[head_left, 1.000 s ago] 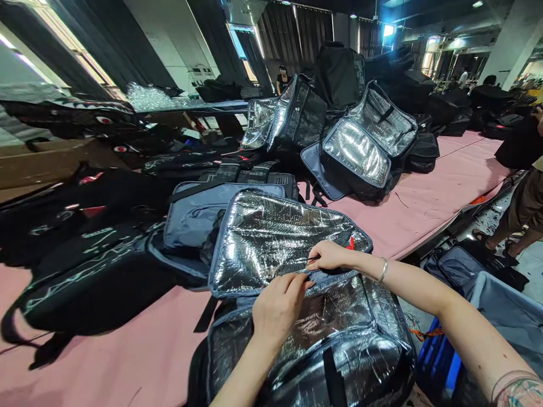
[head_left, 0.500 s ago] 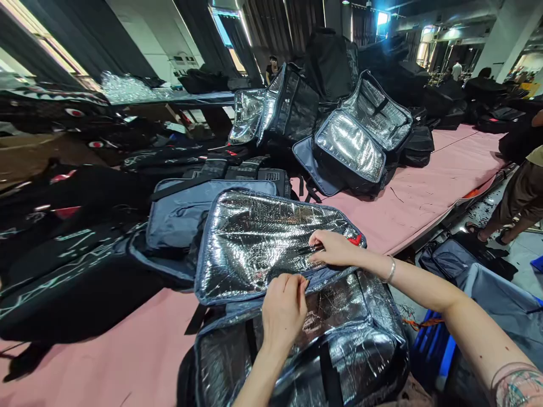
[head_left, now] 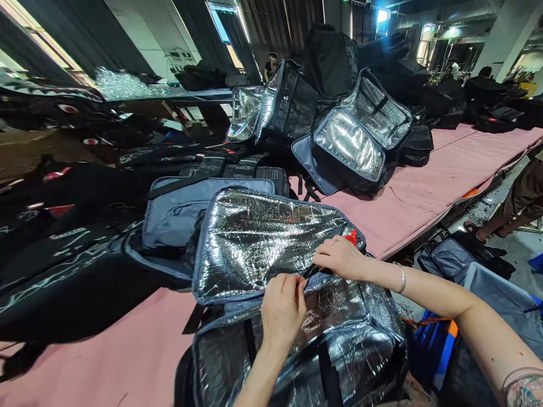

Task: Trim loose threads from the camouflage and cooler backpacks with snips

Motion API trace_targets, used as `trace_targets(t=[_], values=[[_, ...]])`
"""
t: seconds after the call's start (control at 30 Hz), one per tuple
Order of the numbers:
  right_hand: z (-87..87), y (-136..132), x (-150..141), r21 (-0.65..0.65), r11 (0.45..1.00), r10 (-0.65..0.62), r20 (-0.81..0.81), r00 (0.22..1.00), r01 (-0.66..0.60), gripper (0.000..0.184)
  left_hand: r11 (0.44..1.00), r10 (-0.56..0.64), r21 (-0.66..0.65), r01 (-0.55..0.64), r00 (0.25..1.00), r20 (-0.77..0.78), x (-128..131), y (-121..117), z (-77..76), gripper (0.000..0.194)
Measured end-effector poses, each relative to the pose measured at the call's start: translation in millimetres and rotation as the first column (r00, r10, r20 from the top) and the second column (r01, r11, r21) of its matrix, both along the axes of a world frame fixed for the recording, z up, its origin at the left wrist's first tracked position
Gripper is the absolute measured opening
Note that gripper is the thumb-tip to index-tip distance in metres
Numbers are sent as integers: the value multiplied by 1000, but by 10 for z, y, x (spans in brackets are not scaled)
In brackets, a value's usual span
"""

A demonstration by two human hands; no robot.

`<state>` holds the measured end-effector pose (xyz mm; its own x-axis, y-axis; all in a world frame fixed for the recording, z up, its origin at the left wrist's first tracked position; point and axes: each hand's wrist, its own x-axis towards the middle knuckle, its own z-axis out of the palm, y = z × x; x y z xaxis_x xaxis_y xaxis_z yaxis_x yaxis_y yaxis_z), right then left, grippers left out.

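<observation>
An insulated bag [head_left: 339, 308] with a silver foil lining lies open in front of me. Its foil-lined lid [head_left: 254, 243], edged in blue-grey binding, is folded back away from me. My left hand [head_left: 283, 308] is closed in a pinch on the lid's near edge, at the seam beside the bag's mouth. Just to the right, my right hand [head_left: 341, 259] is closed with its fingertips at the same edge. A thin dark piece shows between the two hands. A small red piece [head_left: 351, 236] sticks out above my right hand; its kind is unclear.
Another open foil-lined bag [head_left: 350, 144] stands farther back on the pink-covered table [head_left: 449, 181]. Black bags [head_left: 85, 271] are heaped on the left. Grey-lined bags [head_left: 496, 294] sit low on the right, near the legs of a person [head_left: 515, 198].
My right hand has shifted down and slightly right, from over the foil to the lid's edge, and its fingers have closed. My left hand stays in its pinch.
</observation>
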<state>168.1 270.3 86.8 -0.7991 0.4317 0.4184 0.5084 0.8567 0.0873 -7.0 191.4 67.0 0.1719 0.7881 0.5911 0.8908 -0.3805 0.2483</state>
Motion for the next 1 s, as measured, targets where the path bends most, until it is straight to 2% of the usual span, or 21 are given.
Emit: trace_targets(t=[0.1, 0.2, 0.27, 0.33, 0.37, 0.43, 0.5, 0.6, 0.7, 0.77, 0.83, 1.0], values=[[-14, 1, -35, -17, 1000, 7, -26, 1000, -8, 8, 1000, -2, -4, 3, 999, 37, 20, -3, 8, 14], [-34, -7, -16, -116, 993, -30, -107, 994, 18, 3, 999, -50, -11, 51, 995, 89, -11, -77, 78, 15], [-46, -11, 6, -233, 972, -77, -189, 979, 31, 4, 978, -190, -58, 201, 969, 156, -99, -166, 156, 18], [-58, -12, 15, -391, 920, -146, -278, 949, 26, 7, 926, -337, -87, 366, 910, 243, -246, -254, 234, 22], [-64, -11, 10, -464, 886, -183, -311, 933, 19, 9, 913, -367, -76, 400, 890, 271, -336, -286, 266, 21], [-72, -15, -23, -556, 831, -241, -344, 907, 10, 12, 946, -306, -28, 323, 919, 248, -526, -304, 309, 10], [-68, -28, -82, -592, 805, -273, -353, 895, 12, 13, 981, -189, -2, 192, 969, 161, -696, -259, 324, 17], [-14, -67, -190, -649, 759, -326, -308, 894, 53, 16, 993, -108, -54, 109, 994, 20, -839, -105, 331, 20], [78, -104, -282, -669, 728, -353, -178, 918, 150, 15, 989, -61, -147, 36, 984, -167, -824, 71, 377, 24], [130, -113, -325, -658, 727, -353, -115, 929, 195, 11, 978, -67, -211, -2, 946, -318, -766, 162, 438, 24], [166, -107, -360, -654, 723, -356, -74, 932, 224, 10, 969, -97, -248, -7, 909, -406, -711, 218, 503, 19], [227, -74, -434, -654, 704, -345, 28, 938, 278, 10, 970, -139, -239, 34, 889, -436, -674, 248, 542, 15]])
